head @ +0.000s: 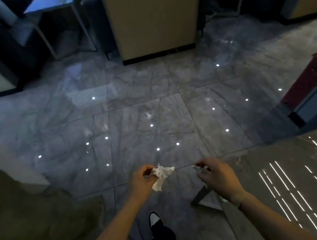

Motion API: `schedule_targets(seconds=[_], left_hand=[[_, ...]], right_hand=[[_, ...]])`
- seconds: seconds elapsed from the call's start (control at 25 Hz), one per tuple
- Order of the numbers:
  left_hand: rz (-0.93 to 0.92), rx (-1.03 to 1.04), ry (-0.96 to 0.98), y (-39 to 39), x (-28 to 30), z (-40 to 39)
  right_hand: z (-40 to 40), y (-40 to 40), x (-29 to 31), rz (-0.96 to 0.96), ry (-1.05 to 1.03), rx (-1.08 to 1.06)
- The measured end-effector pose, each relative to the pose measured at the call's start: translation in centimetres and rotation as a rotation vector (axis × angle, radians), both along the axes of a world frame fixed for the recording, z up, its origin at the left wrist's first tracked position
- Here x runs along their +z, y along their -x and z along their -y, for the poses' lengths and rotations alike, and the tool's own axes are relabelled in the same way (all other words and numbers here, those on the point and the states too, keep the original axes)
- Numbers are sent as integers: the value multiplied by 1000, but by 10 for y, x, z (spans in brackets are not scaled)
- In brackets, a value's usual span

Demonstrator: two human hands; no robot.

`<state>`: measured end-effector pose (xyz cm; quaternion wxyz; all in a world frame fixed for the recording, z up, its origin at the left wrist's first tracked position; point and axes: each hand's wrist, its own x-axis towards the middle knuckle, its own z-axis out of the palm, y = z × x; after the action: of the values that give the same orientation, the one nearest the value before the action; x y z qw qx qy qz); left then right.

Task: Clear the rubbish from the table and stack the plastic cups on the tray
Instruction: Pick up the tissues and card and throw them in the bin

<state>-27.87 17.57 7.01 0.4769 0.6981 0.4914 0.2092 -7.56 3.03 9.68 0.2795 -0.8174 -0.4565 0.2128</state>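
Both hands, left pinching tissue, hover above glossy grey tiles.

I see open floor ahead of both hands; the table edge crowds the right, a sofa the left.

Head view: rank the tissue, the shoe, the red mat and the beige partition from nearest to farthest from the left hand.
1. Tissue: pinched in the left hand itself.
2. Shoe: just below, on the floor.
3. Red mat: far right, mid-floor.
4. Beige partition: top centre, across the floor.
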Motion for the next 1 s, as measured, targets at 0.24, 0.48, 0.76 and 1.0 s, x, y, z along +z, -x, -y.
schedule_targets(seconds=[0.24, 0.48, 0.76, 1.0], left_hand=[[16, 90, -15, 31, 0, -82], [72, 142, -14, 74, -4, -159], [65, 292, -61, 114, -6, -220], [63, 457, -79, 122, -11, -264]], right_hand=[[-101, 18, 9, 26, -24, 145], [-208, 49, 16, 33, -14, 276], [-307, 83, 23, 43, -49, 423], [-386, 90, 6, 11, -40, 543]])
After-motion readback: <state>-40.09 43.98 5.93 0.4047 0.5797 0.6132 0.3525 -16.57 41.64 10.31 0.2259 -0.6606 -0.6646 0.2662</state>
